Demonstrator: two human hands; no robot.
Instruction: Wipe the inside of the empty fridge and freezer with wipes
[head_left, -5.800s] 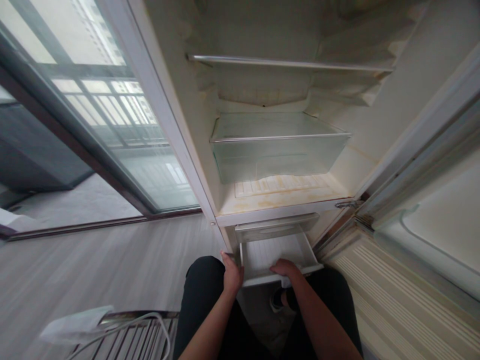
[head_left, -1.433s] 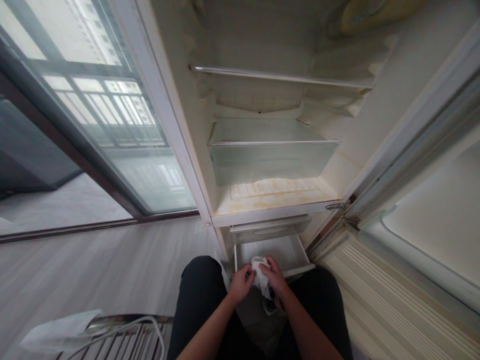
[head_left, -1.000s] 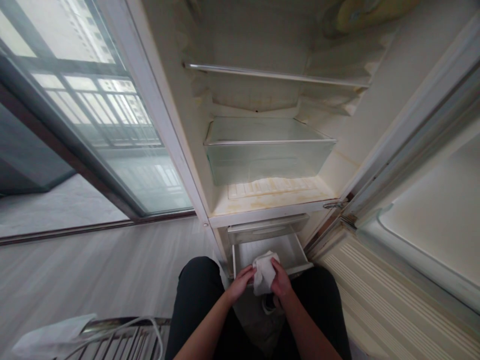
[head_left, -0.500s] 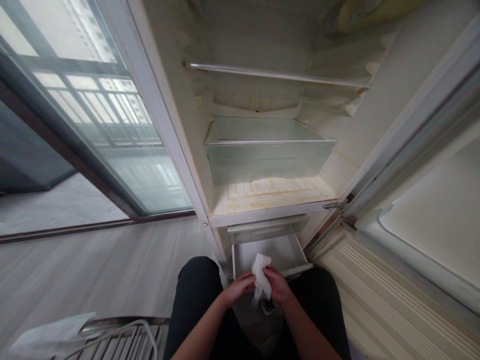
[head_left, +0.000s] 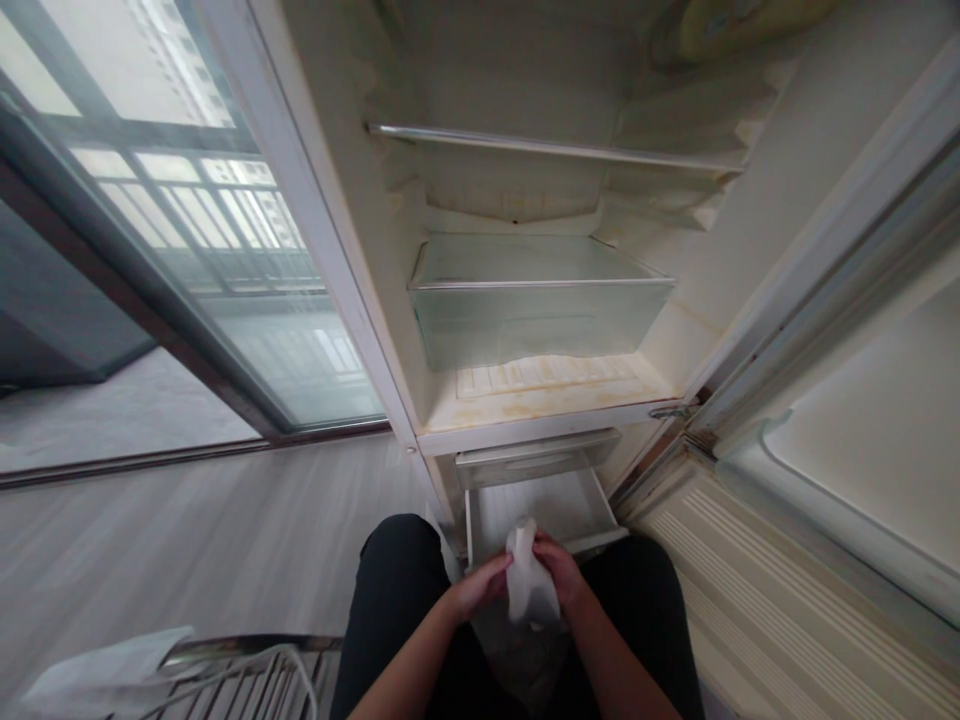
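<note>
Between my knees, my left hand [head_left: 482, 584] and my right hand [head_left: 561, 570] are closed on a white cloth [head_left: 531, 592], one from each side. The cloth is folded narrow at the top and hangs wider below; it may be thick paper. Just beyond it, a pulled-out white freezer drawer [head_left: 487, 508] extends toward me from the lower part of an open refrigerator [head_left: 480, 440]. Some fingers are hidden behind the cloth.
Above stand a clear crisper bin [head_left: 540, 320], a yellow-stained compartment floor [head_left: 525, 402] and a glass shelf [head_left: 555, 147]. The refrigerator door [head_left: 862, 450] and ribbed freezer door [head_left: 750, 590] stand open at right. A slatted metal rack [head_left: 247, 690] with a cable is lower left.
The cloth has been turned and refolded in my hands, and its lower end now spreads wider and lower. Both hands have stayed nearly in place.
</note>
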